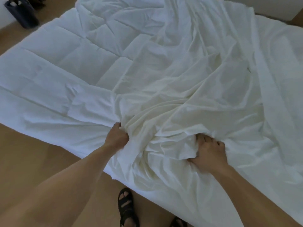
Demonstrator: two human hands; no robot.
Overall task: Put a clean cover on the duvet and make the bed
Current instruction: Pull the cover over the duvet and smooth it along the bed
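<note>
Duvet (65, 63): white, quilted in squares, spread flat on the brown floor (41, 161); its left part lies bare.
Cover (188, 95): cream-white and crumpled, lying over the duvet's right part and reaching the near edge.
Left hand (117, 136): closed in a fist round a bunch of the cover at the duvet's near edge.
Right hand (208, 151): fingers curled into a bunched fold of the cover, near the left hand.
Sandals (126, 207): 2, black, on the floor just beside the near edge.
Dark container (23, 13): on the floor, past the duvet's far-left corner.
</note>
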